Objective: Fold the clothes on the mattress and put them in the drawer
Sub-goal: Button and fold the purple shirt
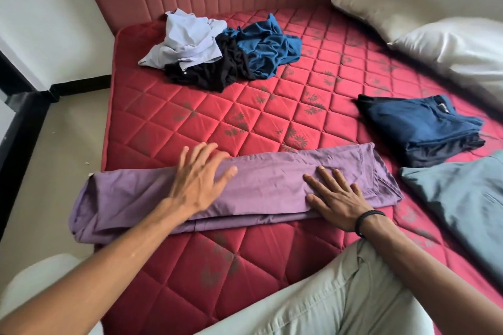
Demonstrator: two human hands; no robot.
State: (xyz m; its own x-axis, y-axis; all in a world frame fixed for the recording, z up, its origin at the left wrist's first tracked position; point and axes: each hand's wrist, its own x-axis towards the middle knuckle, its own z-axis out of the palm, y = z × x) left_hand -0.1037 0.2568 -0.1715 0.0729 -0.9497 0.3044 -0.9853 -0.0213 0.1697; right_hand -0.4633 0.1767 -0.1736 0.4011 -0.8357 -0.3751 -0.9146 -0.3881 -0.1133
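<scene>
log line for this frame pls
step: folding purple garment | left hand flat, open | right hand flat, open | unfolded pile | folded stack

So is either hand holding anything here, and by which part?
Nothing is gripped. The right hand lies flat with straight fingers on the purple garment, towards its right end; the left hand is open over its middle.

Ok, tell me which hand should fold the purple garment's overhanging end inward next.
Left, probably. The left hand hovers nearer the purple garment's end overhanging the mattress; the right hand lies flat, anchoring the other end.
</scene>
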